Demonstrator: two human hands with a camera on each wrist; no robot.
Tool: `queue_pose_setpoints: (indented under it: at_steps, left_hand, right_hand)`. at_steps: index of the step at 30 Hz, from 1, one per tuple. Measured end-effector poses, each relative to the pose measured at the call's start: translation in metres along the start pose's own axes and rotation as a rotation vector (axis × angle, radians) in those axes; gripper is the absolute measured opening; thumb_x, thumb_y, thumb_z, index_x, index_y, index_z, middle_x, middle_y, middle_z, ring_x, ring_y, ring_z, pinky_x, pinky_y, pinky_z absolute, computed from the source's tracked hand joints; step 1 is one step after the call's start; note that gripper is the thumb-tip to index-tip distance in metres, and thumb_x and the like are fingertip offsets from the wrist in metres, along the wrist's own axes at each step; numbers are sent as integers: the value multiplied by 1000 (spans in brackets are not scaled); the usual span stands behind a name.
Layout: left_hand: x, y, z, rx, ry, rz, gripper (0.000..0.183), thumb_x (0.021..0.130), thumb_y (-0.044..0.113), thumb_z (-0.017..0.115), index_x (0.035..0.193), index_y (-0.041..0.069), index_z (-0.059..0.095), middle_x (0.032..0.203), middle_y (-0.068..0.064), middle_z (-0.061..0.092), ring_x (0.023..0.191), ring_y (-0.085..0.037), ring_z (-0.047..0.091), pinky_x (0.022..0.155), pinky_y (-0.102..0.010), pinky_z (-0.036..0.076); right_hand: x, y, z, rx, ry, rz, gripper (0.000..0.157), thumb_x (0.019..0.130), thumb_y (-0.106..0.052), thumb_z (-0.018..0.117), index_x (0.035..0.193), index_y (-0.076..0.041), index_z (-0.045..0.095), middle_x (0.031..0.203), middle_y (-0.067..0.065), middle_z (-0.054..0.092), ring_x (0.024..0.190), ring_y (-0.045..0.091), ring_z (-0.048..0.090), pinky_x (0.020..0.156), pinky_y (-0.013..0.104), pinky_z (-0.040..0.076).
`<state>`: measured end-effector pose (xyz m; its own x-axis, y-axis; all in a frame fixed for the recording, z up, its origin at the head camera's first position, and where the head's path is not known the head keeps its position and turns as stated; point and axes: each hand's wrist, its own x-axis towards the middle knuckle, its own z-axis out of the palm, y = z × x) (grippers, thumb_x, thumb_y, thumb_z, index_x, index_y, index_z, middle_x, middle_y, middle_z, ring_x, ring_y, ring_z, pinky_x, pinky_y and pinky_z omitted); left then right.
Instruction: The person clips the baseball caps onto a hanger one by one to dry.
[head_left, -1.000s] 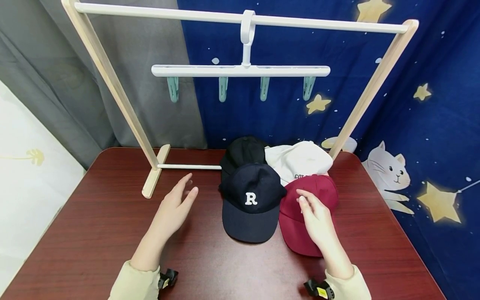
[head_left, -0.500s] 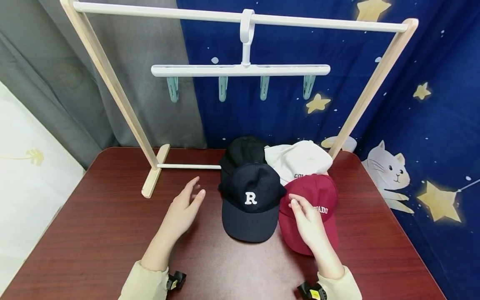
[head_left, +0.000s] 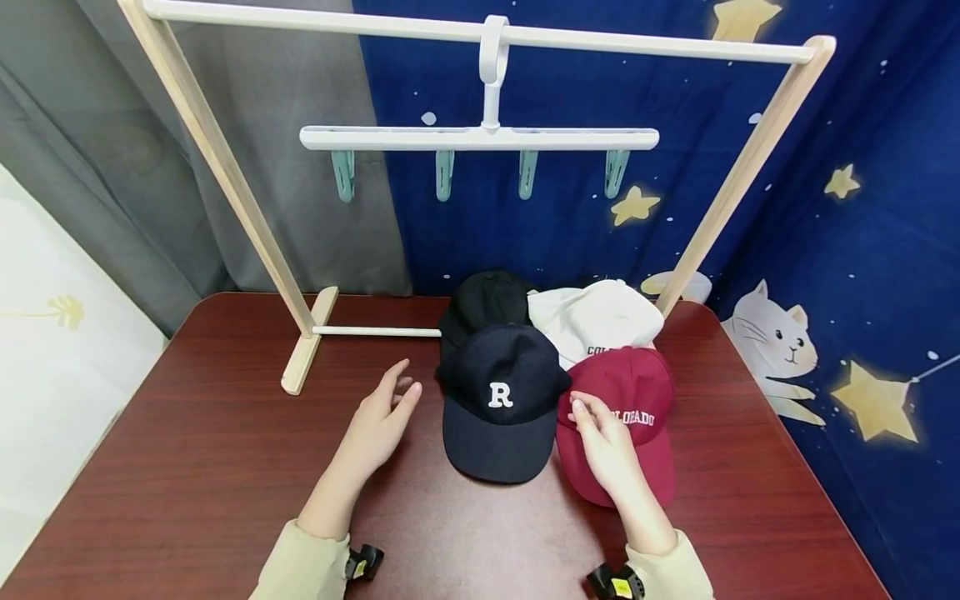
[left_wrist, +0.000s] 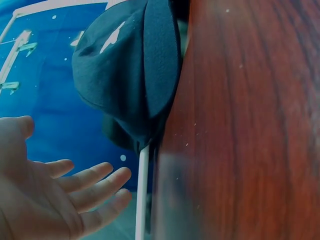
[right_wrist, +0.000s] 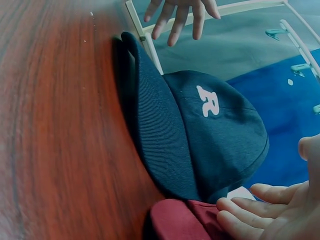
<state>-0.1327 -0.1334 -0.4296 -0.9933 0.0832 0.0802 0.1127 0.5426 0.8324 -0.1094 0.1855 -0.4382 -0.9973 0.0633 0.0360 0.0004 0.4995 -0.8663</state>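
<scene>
In the head view a navy cap (head_left: 498,446) with a white letter R lies at the front of a group of caps. My left hand (head_left: 378,425) hovers to its left, fingers extended and apart from it; the left wrist view shows that hand (left_wrist: 55,200) with spread fingers and nothing in it. Over the left part of a red cap (head_left: 652,392) is my right hand (head_left: 607,446), its fingers loosely extended and holding nothing. Behind these two lie a black cap (head_left: 483,300) and a white cap (head_left: 596,317), both partly covered.
A wooden rack (head_left: 232,175) spans the back of the brown table (head_left: 202,467). From its top bar hangs a white hanger (head_left: 390,139) with several green clips (head_left: 445,175). A thin white rod (head_left: 375,332) runs low behind the left hand. Curtains (head_left: 315,208) stand behind.
Both hands have moved inward toward the navy cap, the left hand rightward and the right hand leftward, uncovering more of the red cap's lettering. The caps have stayed in place.
</scene>
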Motion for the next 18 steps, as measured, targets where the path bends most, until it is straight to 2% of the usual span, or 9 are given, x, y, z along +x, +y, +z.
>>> queue_pose_setpoints:
  at_steps: [10, 18]
  left_hand:
    - [2, -7, 9, -7, 13, -21, 53, 100, 41, 48, 145, 14, 37, 123, -10, 61, 98, -23, 59, 85, -43, 45]
    - [2, -7, 14, -15, 9, -36, 54, 100, 43, 47, 145, 14, 39, 121, -9, 62, 89, -18, 60, 80, -41, 45]
  right_hand:
    - [2, 2, 8, 14, -3, 19, 39, 101, -29, 48, 130, -3, 55, 112, 16, 64, 97, 28, 63, 90, 44, 47]
    - [1, 1, 12, 17, -15, 11, 38, 101, -26, 49, 130, -2, 55, 113, 16, 64, 100, 29, 62, 93, 44, 46]
